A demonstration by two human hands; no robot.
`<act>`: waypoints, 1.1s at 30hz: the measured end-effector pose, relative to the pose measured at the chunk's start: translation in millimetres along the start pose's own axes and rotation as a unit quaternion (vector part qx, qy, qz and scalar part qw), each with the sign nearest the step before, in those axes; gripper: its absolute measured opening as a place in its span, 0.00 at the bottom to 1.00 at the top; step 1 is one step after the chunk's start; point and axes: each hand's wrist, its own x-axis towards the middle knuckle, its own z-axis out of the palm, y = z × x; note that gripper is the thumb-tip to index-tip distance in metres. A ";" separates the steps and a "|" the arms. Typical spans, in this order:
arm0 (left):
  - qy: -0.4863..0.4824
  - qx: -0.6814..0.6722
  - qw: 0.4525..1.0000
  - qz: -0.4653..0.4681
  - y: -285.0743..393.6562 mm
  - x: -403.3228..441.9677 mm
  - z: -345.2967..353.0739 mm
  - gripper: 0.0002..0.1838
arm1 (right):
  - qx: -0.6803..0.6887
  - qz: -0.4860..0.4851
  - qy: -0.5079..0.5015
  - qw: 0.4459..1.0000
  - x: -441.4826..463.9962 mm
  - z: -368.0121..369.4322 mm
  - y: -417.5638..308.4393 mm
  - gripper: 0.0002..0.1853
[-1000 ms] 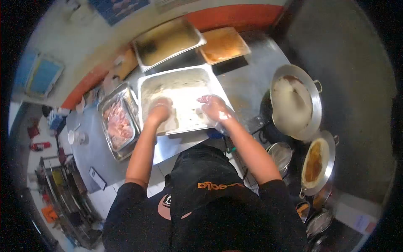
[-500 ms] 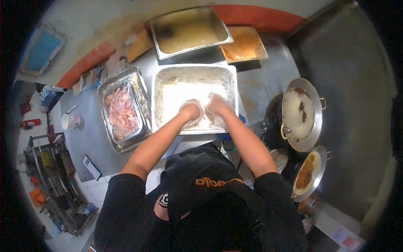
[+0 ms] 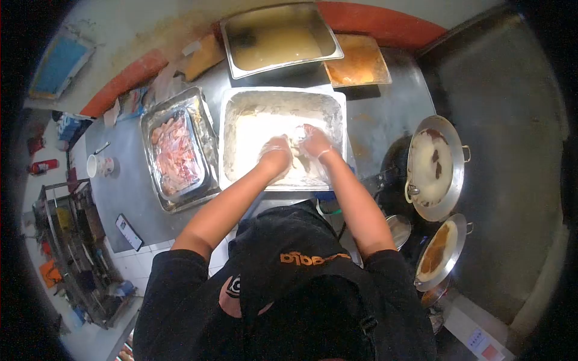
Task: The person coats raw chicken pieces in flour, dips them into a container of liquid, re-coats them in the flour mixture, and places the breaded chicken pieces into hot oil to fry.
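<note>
A deep metal pan (image 3: 223,129) filled with white flour-like powder (image 3: 253,129) lies in front of me. Both my hands are down in it, in thin clear plastic gloves. My left hand (image 3: 277,151) is rounded over the powder, its fingers hidden beneath. Close to its right, my right hand (image 3: 315,143) is curled, with something whitish at its fingers that I cannot make out. Pale, powder-coated lumps lie between the hands. Left of the pan, a smaller metal tray holds raw meat pieces (image 3: 174,153), which look like chicken.
The meat tray rests inside a larger foil-like tray (image 3: 208,141). Behind stand a pan of cloudy yellowish liquid (image 3: 280,45) and an orange-brown board (image 3: 356,60). Two woks of foaming oil (image 3: 433,165) are at right. A phone (image 3: 128,232) and white cup (image 3: 100,166) lie left.
My right hand has turned and curled more, moving slightly away from the pan's near edge. My left hand stays low in the powder. The whole view has shifted slightly.
</note>
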 end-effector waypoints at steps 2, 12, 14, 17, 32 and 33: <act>0.013 0.013 1.000 0.006 -0.5 4.2 4.2 0.15 | -0.053 0.007 0.069 0.996 7.6 8.4 7.2 0.22; -0.095 0.070 0.991 0.067 -19.1 14.9 12.8 0.14 | -0.220 -0.047 0.051 0.973 19.5 14.4 22.0 0.18; -0.079 0.032 0.995 0.042 -16.8 8.9 0.4 0.14 | -0.196 -0.068 0.070 0.976 5.9 4.7 -1.9 0.16; 0.050 -0.044 0.998 -0.007 -16.7 3.3 -12.5 0.13 | -0.064 -0.094 0.102 0.988 -3.5 -3.0 -9.1 0.14; 0.160 -0.002 0.987 0.024 -6.4 16.2 -17.2 0.09 | -0.038 -0.070 0.260 0.962 -22.3 6.6 -43.2 0.05; 0.184 -0.139 0.973 0.003 -1.1 1.1 -32.3 0.09 | -0.105 -0.103 0.283 0.948 -20.2 8.8 -37.1 0.06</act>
